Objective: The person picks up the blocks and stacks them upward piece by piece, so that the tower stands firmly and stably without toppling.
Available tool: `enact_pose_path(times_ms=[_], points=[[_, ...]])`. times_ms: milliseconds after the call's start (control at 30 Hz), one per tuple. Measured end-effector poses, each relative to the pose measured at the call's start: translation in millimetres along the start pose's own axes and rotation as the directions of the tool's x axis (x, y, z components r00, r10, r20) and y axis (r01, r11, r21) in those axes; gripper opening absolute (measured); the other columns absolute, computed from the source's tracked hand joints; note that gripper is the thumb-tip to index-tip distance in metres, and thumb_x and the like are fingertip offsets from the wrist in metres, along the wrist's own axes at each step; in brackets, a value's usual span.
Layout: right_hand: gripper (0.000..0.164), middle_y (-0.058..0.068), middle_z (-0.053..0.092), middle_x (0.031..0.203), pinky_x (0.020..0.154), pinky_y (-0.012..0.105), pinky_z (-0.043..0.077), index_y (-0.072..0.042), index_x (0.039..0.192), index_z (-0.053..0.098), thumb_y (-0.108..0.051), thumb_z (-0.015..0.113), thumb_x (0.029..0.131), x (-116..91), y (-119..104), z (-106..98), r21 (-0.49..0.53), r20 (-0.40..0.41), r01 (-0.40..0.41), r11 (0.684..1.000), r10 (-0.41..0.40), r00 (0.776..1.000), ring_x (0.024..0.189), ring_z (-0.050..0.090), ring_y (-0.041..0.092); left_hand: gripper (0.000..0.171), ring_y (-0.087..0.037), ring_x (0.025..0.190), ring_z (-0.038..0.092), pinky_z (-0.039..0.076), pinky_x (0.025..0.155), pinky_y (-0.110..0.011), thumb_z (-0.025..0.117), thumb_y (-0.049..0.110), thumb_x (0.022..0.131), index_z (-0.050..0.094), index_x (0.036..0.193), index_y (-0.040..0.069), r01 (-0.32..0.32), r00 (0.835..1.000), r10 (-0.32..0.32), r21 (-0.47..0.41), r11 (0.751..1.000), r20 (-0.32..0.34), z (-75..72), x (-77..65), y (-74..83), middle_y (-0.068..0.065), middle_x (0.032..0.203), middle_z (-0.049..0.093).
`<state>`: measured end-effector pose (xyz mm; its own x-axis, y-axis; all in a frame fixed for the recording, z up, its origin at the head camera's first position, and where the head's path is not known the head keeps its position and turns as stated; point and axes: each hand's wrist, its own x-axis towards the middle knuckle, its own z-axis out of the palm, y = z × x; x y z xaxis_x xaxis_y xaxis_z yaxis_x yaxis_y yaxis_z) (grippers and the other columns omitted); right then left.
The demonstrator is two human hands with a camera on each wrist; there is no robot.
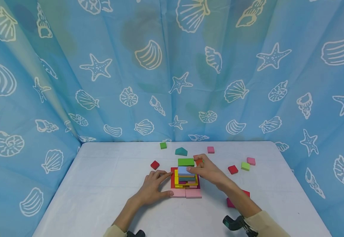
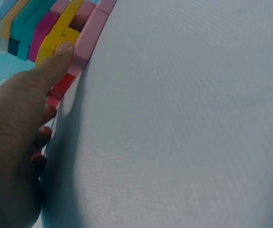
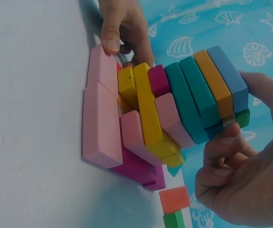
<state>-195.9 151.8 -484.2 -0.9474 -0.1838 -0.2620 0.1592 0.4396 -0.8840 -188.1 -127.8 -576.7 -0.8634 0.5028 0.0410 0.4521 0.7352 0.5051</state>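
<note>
A layered stack of colored wooden blocks stands on the table, with two pink blocks (image 1: pixel 193 193) along its near base. Above them come a yellow block (image 3: pixel 149 111), magenta and pink pieces, teal blocks (image 3: pixel 200 90) and an orange block (image 3: pixel 212 78). A light blue block (image 1: pixel 182 171) lies on top at the front, and a green block (image 1: pixel 186 162) shows behind it. My right hand (image 1: pixel 210 171) pinches the blue block's right end, thumb on top and fingers curled beside it. My left hand (image 1: pixel 151 187) rests at the base's left side, thumb against the pink block, index finger at a red block (image 1: pixel 173 177).
Loose blocks lie around the stack: a teal roof-shaped block (image 1: pixel 181 151), a green one (image 1: pixel 163 145) and a pink one (image 1: pixel 211 150) behind, a red one (image 1: pixel 155 165) to the left, several others to the right. Under my right forearm lies a magenta block (image 1: pixel 230 203).
</note>
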Motion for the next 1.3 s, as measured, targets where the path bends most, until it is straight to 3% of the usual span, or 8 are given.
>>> enact_pose_path(times_ms=[533, 667, 833, 933, 1033, 1100, 1200, 1300], points=[[0.071, 0.010, 0.053, 0.098, 0.086, 0.044, 0.052, -0.012, 0.136, 0.041, -0.042, 0.079, 0.084, 2, -2, -2, 0.010, 0.014, 0.028, 1.000, -0.028, 0.999, 0.102, 0.054, 0.020, 0.084, -0.022, 0.134, 0.036, 0.039, 0.102, -0.046, 0.067, 0.069, 0.081, 0.039, 0.154, 0.037, 0.001, 1.000, -0.001, 0.003, 1.000, -0.003, -1.2, 1.9, 0.6, 0.001, 0.146, 0.046], [0.071, 0.010, 0.057, 0.105, 0.091, 0.046, 0.052, -0.015, 0.138, 0.042, -0.047, 0.077, 0.085, 3, -1, -5, 0.006, 0.013, 0.025, 1.000, -0.025, 1.000, 0.106, 0.055, 0.022, 0.084, -0.022, 0.133, 0.037, 0.039, 0.101, -0.046, 0.068, 0.068, 0.081, 0.040, 0.154, 0.037, 0.007, 1.000, -0.007, -0.001, 1.000, -0.003, -2.4, 1.1, 2.0, 0.001, 0.145, 0.046], [0.062, 0.014, 0.061, 0.115, 0.092, 0.048, 0.051, -0.018, 0.137, 0.048, -0.051, 0.071, 0.090, 5, 6, -27, -0.026, -0.004, 0.037, 0.999, -0.037, 0.999, 0.111, 0.055, 0.032, 0.084, -0.023, 0.132, 0.037, 0.039, 0.101, -0.046, 0.068, 0.068, 0.081, 0.041, 0.154, 0.036, 0.005, 1.000, -0.005, -0.005, 1.000, -0.005, -2.9, 0.6, 2.2, 0.001, 0.145, 0.046], [0.055, 0.013, 0.061, 0.113, 0.086, 0.046, 0.051, -0.015, 0.134, 0.053, -0.046, 0.069, 0.093, 6, 15, -51, -0.105, -0.007, 0.080, 0.991, -0.081, 0.997, 0.106, 0.056, 0.033, 0.084, -0.023, 0.132, 0.037, 0.039, 0.101, -0.047, 0.068, 0.068, 0.081, 0.041, 0.154, 0.036, 0.005, 1.000, -0.005, -0.004, 1.000, -0.005, -3.1, 0.7, 1.5, 0.001, 0.144, 0.047], [0.045, 0.011, 0.061, 0.112, 0.079, 0.042, 0.054, -0.010, 0.132, 0.056, -0.034, 0.068, 0.096, 7, 30, -77, -0.246, -0.024, 0.091, 0.965, -0.100, 0.995, 0.094, 0.060, 0.029, 0.084, -0.023, 0.132, 0.037, 0.039, 0.102, -0.047, 0.069, 0.068, 0.081, 0.041, 0.154, 0.036, 0.014, 1.000, -0.014, -0.003, 1.000, -0.004, -3.3, 0.6, 0.7, 0.001, 0.144, 0.047], [0.042, 0.015, 0.061, 0.113, 0.074, 0.040, 0.055, -0.006, 0.132, 0.057, -0.022, 0.067, 0.095, 7, 42, -94, -0.358, -0.041, 0.071, 0.931, -0.092, 0.995, 0.088, 0.060, 0.027, 0.084, -0.023, 0.133, 0.037, 0.039, 0.102, -0.047, 0.070, 0.067, 0.081, 0.041, 0.153, 0.037, 0.015, 1.000, -0.015, -0.006, 1.000, -0.003, -3.3, 0.7, 0.4, 0.001, 0.144, 0.047], [0.047, 0.021, 0.058, 0.117, 0.073, 0.040, 0.057, -0.003, 0.132, 0.057, -0.007, 0.071, 0.087, 4, 60, -111, -0.493, -0.054, 0.018, 0.870, -0.051, 0.997, 0.091, 0.060, 0.032, 0.084, -0.023, 0.132, 0.037, 0.039, 0.101, -0.047, 0.069, 0.068, 0.081, 0.041, 0.153, 0.037, 0.003, 1.000, -0.003, -0.005, 1.000, 0.000, -2.1, 1.0, -0.5, 0.002, 0.144, 0.047], [0.057, 0.024, 0.056, 0.121, 0.075, 0.043, 0.059, -0.003, 0.130, 0.059, -0.004, 0.080, 0.077, 1, 75, -120, -0.595, -0.047, 0.007, 0.804, -0.044, 0.998, 0.104, 0.057, 0.035, 0.084, -0.022, 0.132, 0.037, 0.039, 0.100, -0.047, 0.068, 0.069, 0.081, 0.041, 0.153, 0.038, -0.004, 1.000, 0.004, -0.006, 1.000, 0.001, -1.4, 0.9, -0.5, 0.002, 0.143, 0.047]])
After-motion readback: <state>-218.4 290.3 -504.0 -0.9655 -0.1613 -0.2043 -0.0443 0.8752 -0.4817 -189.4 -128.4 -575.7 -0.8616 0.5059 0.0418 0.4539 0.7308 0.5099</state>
